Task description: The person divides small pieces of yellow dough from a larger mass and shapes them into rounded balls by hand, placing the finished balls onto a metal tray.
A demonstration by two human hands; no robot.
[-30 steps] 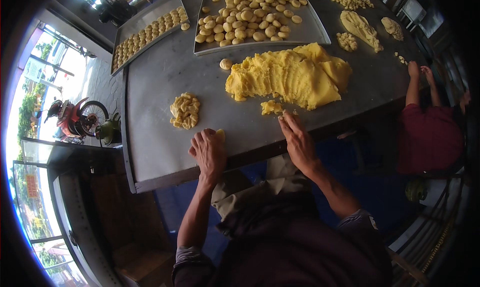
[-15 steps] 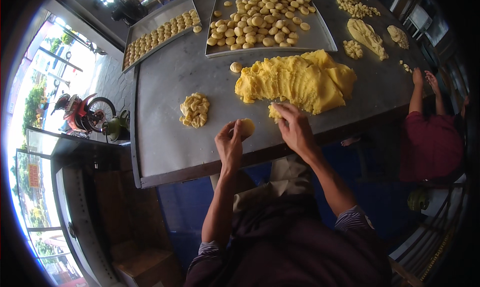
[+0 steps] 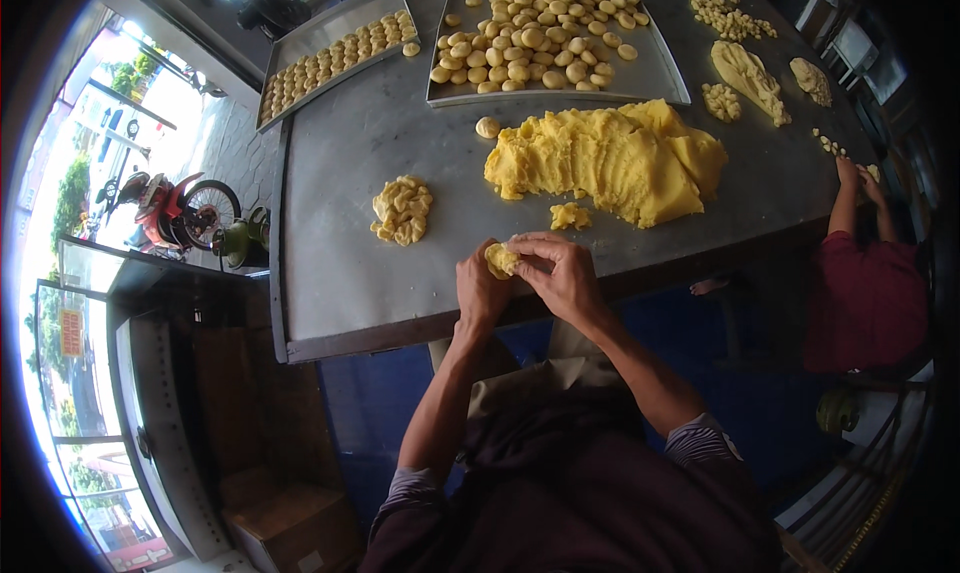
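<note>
My left hand [image 3: 481, 285] is closed around a small round of dough [image 3: 501, 261], held just above the table's near edge. Yellow paste shows on the round's face. My right hand [image 3: 566, 281] meets it from the right, thumb and fingers pinched at the round's edge. Beyond my hands, a small crumbly lump of yellow paste [image 3: 570, 216] lies on the table. Behind that lump sits a large ridged mound of the same yellow paste [image 3: 610, 163]. To the left is a heap of pale dough pieces [image 3: 402, 211].
A tray [image 3: 660, 73] of piled round dough balls stands at the back of the metal table [image 3: 340, 293]. Another tray [image 3: 290, 53] holds rows of balls. One loose ball [image 3: 487, 127] sits near the mound. Right lie more dough [image 3: 748, 78] and another person's hands [image 3: 858, 173].
My right hand has left the small yellow lump and come left to the dough round in my left hand. Yellow paste now shows on the round. The view has shifted slightly.
</note>
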